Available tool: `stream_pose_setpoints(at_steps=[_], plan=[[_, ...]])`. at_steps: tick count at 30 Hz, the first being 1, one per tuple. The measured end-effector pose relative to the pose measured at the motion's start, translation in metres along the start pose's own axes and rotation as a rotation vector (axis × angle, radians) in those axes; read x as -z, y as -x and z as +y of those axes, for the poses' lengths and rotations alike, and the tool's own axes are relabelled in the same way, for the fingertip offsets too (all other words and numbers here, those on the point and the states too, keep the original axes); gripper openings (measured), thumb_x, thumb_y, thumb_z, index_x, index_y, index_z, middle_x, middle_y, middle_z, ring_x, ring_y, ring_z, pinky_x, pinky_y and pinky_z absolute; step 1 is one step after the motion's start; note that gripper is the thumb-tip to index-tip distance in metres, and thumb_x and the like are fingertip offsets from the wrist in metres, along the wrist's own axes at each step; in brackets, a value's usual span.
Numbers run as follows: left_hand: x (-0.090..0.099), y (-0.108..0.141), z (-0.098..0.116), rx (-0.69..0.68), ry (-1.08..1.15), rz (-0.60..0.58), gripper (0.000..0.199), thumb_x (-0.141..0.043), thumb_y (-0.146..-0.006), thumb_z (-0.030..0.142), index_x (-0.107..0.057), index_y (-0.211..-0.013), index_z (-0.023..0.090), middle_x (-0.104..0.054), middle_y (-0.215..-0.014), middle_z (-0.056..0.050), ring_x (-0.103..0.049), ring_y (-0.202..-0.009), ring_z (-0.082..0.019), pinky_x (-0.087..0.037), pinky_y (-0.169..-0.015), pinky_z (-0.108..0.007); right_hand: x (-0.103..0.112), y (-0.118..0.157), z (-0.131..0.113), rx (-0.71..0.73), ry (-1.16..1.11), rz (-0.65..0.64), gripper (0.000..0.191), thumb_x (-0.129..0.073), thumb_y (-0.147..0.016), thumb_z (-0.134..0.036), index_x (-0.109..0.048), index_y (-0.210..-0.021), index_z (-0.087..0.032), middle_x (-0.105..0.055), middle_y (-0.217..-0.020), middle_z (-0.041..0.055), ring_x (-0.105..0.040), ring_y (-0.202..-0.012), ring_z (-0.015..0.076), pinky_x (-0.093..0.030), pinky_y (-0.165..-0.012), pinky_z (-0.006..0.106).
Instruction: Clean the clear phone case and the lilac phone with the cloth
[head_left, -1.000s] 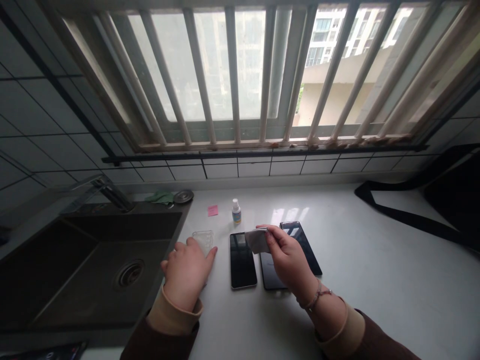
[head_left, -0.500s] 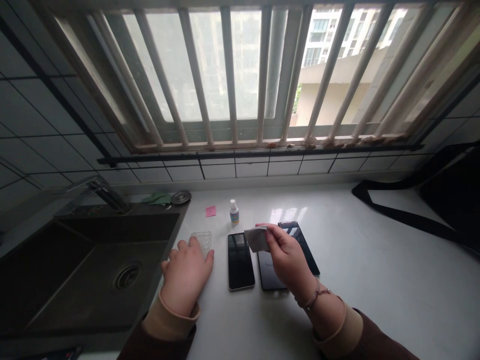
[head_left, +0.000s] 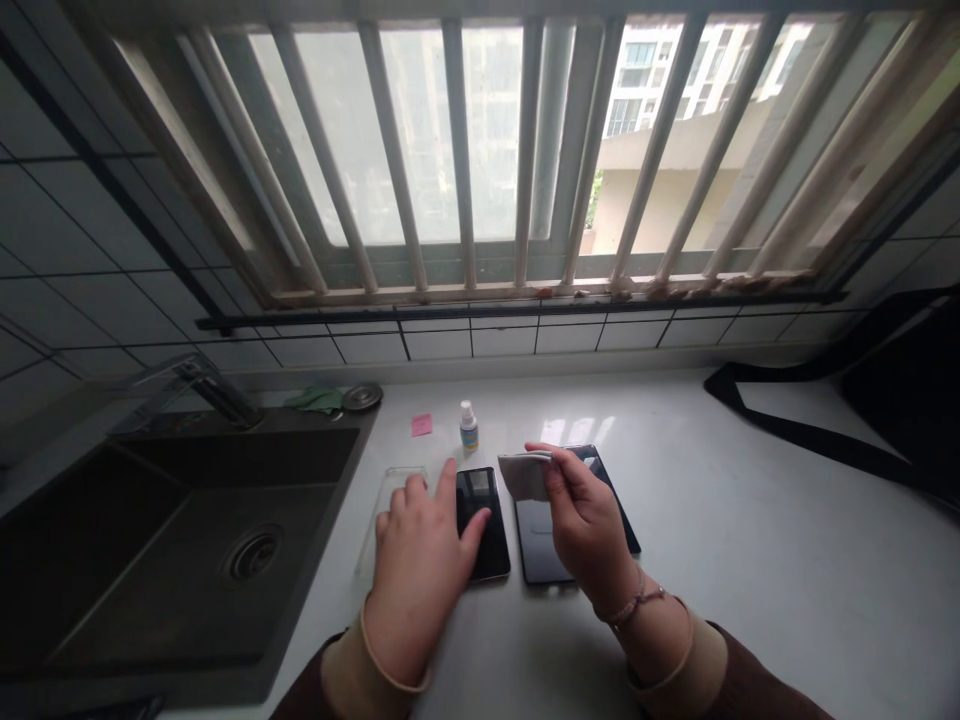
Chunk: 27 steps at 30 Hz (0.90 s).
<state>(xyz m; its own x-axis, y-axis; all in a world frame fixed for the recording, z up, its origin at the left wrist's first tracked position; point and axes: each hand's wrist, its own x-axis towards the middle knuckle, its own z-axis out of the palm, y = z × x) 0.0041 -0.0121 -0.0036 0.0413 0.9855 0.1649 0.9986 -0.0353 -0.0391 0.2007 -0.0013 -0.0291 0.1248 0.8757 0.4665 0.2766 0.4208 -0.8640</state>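
Note:
My left hand [head_left: 420, 545] has its fingers spread above the black phone [head_left: 491, 540] and the clear phone case [head_left: 370, 530], partly covering both. It holds nothing. A folded grey cloth [head_left: 525, 477] is pinched in my right hand [head_left: 589, 515], raised over a second dark device [head_left: 541, 550]. Beside that lies a third dark device [head_left: 626, 525], partly hidden by the same hand. Behind the phone stands a small white spray bottle [head_left: 469, 428] with a coloured label. A pink sticky note [head_left: 421, 425] lies to the bottle's left.
At the left is a dark sink [head_left: 187, 580] with a faucet [head_left: 217, 390]; a green cloth [head_left: 319, 398] and a metal drain cover [head_left: 362, 397] rest at its back edge. A black bag [head_left: 907, 390] with a strap lies at the right. Barred windows rise behind the white counter [head_left: 750, 530].
My left hand has moved right, from over the clear case to over the black phone. My right hand has shifted slightly right with the grey cloth.

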Motion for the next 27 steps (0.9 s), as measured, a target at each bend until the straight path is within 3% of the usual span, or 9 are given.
stream_pose_setpoints(at_steps=[5, 11, 17, 22, 27], plan=[[-0.015, 0.012, 0.028, -0.001, 0.07, -0.082, 0.083, -0.071, -0.092, 0.058, -0.047, -0.161, 0.017, -0.062, -0.117, -0.018, -0.062, -0.106, -0.037, -0.051, -0.087, -0.046, 0.002, 0.0, -0.002, 0.005, 0.011, 0.073, 0.03, -0.051, -0.11, -0.033, -0.073, -0.128, -0.026, -0.079, -0.125, 0.008, -0.075, -0.115, 0.0254, -0.062, -0.096, 0.039], [-0.015, 0.006, 0.036, 0.022, 0.121, -0.119, 0.082, -0.072, -0.092, 0.048, -0.044, -0.162, 0.015, -0.062, -0.118, -0.02, -0.063, -0.106, -0.038, -0.052, -0.087, -0.045, 0.002, -0.001, -0.003, 0.001, 0.014, 0.034, 0.03, -0.05, -0.11, -0.033, -0.073, -0.128, -0.026, -0.079, -0.123, 0.0071, -0.076, -0.111, 0.0236, -0.062, -0.094, 0.036], [-0.022, -0.002, 0.033, 0.026, 0.18, -0.101, 0.081, -0.069, -0.088, 0.032, -0.041, -0.159, 0.005, -0.064, -0.115, -0.021, -0.065, -0.105, -0.036, -0.048, -0.096, -0.043, 0.001, -0.001, -0.003, -0.034, 0.007, 0.002, 0.031, -0.05, -0.11, -0.035, -0.073, -0.127, -0.025, -0.079, -0.123, 0.0081, -0.075, -0.112, 0.0254, -0.06, -0.096, 0.038], [-0.029, -0.012, 0.026, 0.094, 0.275, -0.106, 0.094, -0.076, -0.074, 0.031, -0.038, -0.154, 0.0, -0.064, -0.118, -0.023, -0.066, -0.111, -0.039, -0.047, -0.101, -0.045, -0.001, -0.002, -0.004, -0.124, -0.044, -0.099, 0.034, -0.05, -0.109, -0.042, -0.075, -0.124, -0.025, -0.079, -0.12, 0.0089, -0.075, -0.108, 0.0265, -0.06, -0.091, 0.038], [-0.026, -0.023, 0.011, 0.196, 0.625, -0.202, 0.094, -0.08, -0.072, 0.041, -0.039, -0.152, 0.011, -0.066, -0.119, -0.02, -0.067, -0.115, -0.039, -0.049, -0.094, -0.043, -0.002, -0.005, 0.005, -0.254, -0.185, -0.106, 0.038, -0.056, -0.106, -0.051, -0.077, -0.123, -0.024, -0.079, -0.119, 0.009, -0.073, -0.11, 0.028, -0.058, -0.098, 0.042]])
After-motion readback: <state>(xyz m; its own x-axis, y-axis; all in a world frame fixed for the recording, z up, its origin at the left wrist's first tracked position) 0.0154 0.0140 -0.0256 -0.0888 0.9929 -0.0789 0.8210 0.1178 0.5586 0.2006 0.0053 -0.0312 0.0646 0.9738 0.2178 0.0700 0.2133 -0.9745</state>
